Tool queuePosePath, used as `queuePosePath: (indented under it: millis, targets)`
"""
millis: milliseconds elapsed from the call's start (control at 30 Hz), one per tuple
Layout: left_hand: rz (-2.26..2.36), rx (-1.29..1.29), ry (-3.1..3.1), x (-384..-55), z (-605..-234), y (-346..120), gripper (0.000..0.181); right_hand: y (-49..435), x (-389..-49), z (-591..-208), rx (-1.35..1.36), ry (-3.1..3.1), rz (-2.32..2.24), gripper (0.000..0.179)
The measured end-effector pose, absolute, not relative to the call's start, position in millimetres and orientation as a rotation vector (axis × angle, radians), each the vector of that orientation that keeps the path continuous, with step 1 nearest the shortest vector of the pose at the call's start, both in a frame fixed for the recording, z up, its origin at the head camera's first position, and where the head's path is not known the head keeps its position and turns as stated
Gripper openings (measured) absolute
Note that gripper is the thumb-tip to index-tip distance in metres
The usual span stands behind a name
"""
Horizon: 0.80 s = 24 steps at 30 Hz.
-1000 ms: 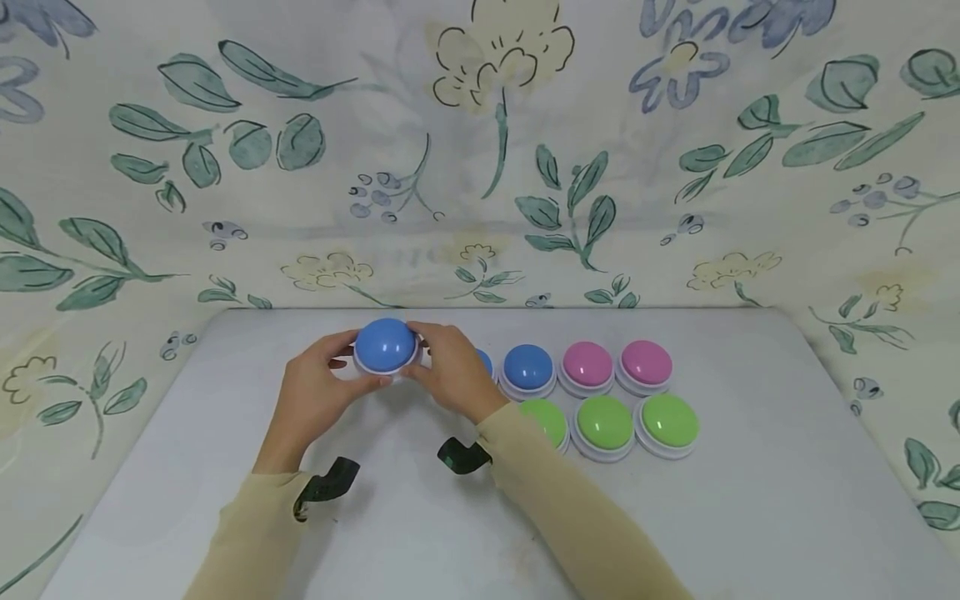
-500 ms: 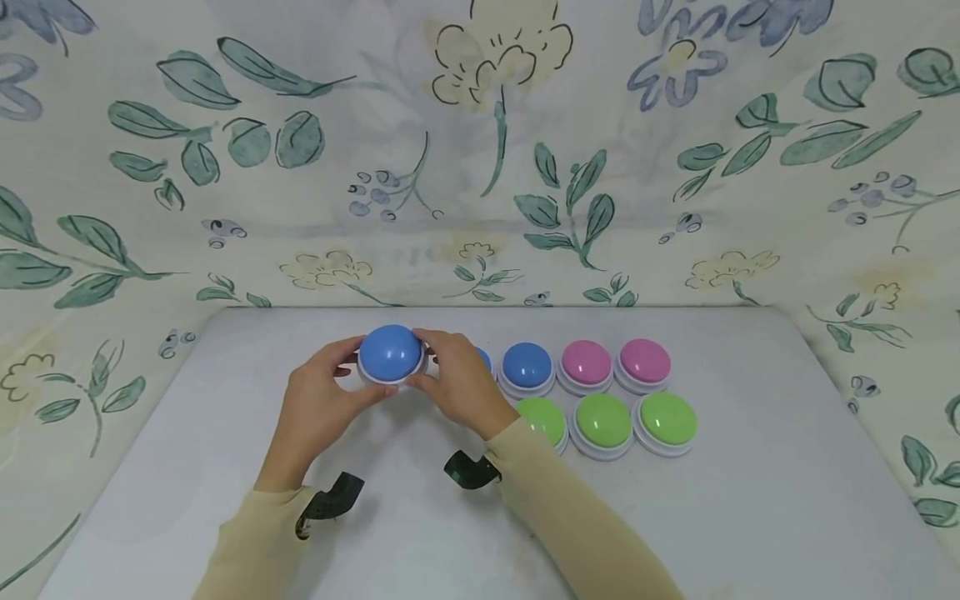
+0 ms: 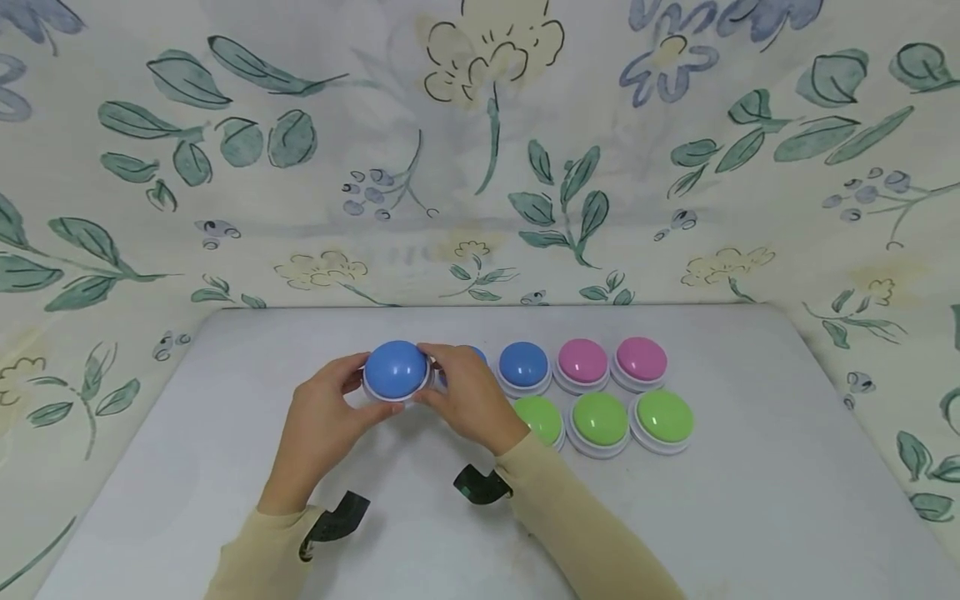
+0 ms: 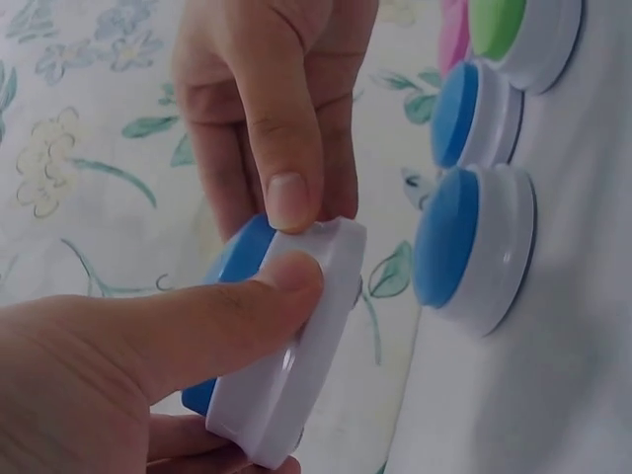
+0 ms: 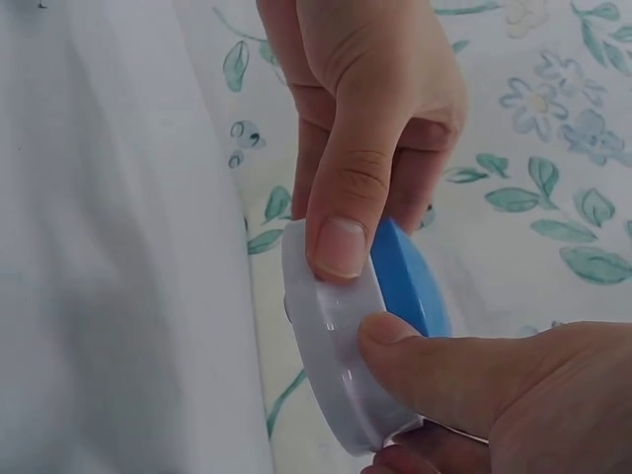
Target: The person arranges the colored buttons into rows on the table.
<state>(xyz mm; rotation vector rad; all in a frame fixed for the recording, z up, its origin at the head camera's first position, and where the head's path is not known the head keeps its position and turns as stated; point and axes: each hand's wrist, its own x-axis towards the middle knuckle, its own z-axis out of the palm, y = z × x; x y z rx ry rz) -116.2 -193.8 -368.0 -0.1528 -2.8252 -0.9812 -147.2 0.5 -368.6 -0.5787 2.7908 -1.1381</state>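
Both hands hold a domed push button (image 3: 396,369), blue on top with a white round base, raised over the white table left of the other buttons. My left hand (image 3: 324,425) grips its left side, thumb at the front of the base. From the right, my right hand (image 3: 480,400) pinches the base between thumb and fingers. In the left wrist view both thumbs press on the white base (image 4: 296,365), their tips close together. The right wrist view shows the same grip, with the blue dome (image 5: 410,281) facing away from the table.
Right of the hands stand a blue button (image 3: 523,365), two pink buttons (image 3: 582,361) and, in front of them, three green buttons (image 3: 600,419). Another blue button (image 4: 449,237) is partly hidden behind my right hand in the head view. A flowered cloth (image 3: 480,167) hangs behind the table (image 3: 787,467).
Both hands, still gripping the blue button, have moved a little toward me and to the right. The buttons in the rows have stayed in place.
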Motion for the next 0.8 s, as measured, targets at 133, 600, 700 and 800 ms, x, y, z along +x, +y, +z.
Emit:
queuePosePath:
  millis: [133, 600, 700, 800]
  targets:
    - [-0.959, -0.152, -2.83, -113, -367, -189, 0.074, 4, -144, -371, -0.592, 2.798, -1.138, 0.064]
    - [-0.956, -0.179, -2.836, -102, -368, -174, 0.074, 21, -138, -375, -0.69, 2.811, -1.113, 0.063]
    - [-0.95, -0.185, -2.837, -100, -368, -171, 0.074, 24, -137, -376, -0.722, 2.814, -1.102, 0.063]
    - [-0.931, -0.187, -2.847, -98, -369, -168, 0.073, 27, -136, -376, -0.745, 2.807, -1.099, 0.062]
